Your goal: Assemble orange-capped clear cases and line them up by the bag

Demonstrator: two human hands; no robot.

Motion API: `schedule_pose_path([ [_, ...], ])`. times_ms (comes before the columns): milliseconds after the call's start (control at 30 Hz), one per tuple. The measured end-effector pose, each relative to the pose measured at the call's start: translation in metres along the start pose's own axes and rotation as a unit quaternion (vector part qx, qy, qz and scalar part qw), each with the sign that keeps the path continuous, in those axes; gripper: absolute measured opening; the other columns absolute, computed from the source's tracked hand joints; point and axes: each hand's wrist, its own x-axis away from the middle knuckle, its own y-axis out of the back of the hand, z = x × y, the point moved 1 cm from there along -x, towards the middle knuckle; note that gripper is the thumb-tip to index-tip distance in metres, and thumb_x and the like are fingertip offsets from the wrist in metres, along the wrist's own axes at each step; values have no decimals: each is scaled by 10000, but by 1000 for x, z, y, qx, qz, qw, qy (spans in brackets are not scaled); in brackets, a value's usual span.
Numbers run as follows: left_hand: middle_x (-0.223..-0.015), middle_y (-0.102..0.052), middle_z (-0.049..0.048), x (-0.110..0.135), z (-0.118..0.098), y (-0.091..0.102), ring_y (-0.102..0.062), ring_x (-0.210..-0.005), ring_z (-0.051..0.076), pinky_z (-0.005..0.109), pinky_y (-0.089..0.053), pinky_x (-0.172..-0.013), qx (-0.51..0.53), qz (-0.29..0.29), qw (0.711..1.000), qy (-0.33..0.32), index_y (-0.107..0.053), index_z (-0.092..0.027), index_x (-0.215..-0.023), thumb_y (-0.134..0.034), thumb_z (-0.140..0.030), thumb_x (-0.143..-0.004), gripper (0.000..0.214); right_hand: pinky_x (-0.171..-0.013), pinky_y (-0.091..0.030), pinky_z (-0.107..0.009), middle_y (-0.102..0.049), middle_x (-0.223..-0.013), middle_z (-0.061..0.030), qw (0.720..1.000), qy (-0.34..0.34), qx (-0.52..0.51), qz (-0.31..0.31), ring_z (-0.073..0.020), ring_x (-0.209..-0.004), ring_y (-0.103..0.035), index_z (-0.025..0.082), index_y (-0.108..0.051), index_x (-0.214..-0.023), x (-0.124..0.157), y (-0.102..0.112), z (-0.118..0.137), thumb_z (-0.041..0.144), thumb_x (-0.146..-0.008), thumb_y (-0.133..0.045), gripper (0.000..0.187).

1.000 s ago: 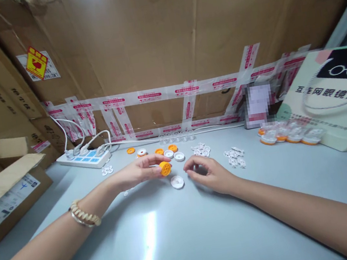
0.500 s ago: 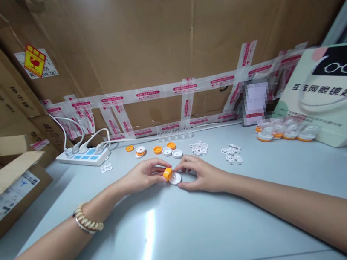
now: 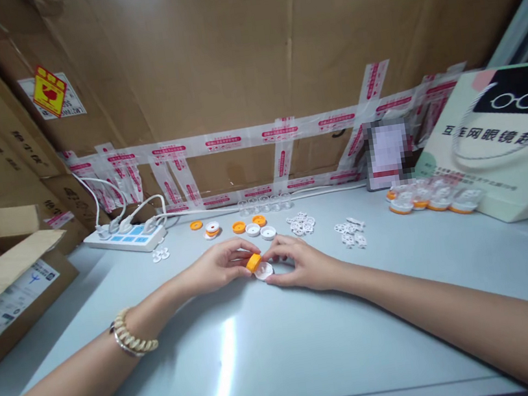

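My left hand (image 3: pixel 221 264) pinches a small orange round cap (image 3: pixel 253 262) between thumb and fingers, just above the grey table (image 3: pixel 276 353). My right hand (image 3: pixel 300 263) is curled around a white round disc (image 3: pixel 263 271) that lies on the table right under the orange cap. The two parts touch or nearly touch. Both hands meet at the table's middle. A beaded bracelet (image 3: pixel 130 335) is on my left wrist.
Behind the hands lie loose orange and white caps (image 3: pixel 252 227) and two heaps of small white parts (image 3: pixel 303 224) (image 3: pixel 351 233). A white power strip (image 3: pixel 125 238) sits far left, a cardboard box (image 3: pixel 8 286) at the left edge, finished orange-based pieces (image 3: pixel 428 198) and a paper bag (image 3: pixel 507 144) at the right.
My right hand moved left to the white disc and closed on it. My left hand lowered the orange cap onto the disc. The view shifted slightly.
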Motion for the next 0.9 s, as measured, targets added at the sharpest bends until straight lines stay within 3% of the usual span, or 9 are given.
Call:
schedule_pose_path([
  [133,-1061,-584,77,0,-1,1,-565,-1024,169,368,-426,-937,-79,-12,996,-37,-569,-159,-988,-589,-111,-731,262,-796,-416,-350,-558,-880,-41,1000,-3,-16,1,-189,-863,-539,218,-654,-980,0,0,0,277,-688,-682,299],
  [400,-999,-635,67,0,-11,2,-597,-909,160,345,-477,-858,-206,-3,978,-43,-586,-160,-1001,-591,-148,-754,248,-799,-413,-355,-559,-858,-29,1000,9,-18,-11,-185,-846,-537,240,-661,-961,0,-2,-3,297,-691,-682,277],
  [900,-1002,-599,67,-3,-31,-7,-565,-929,183,303,-436,-817,-415,47,907,-55,-593,-200,-1054,-515,-129,-802,272,-804,-417,-341,-565,-819,-25,1000,16,-10,-14,-186,-866,-540,218,-670,-896,0,-3,-5,333,-694,-683,233],
])
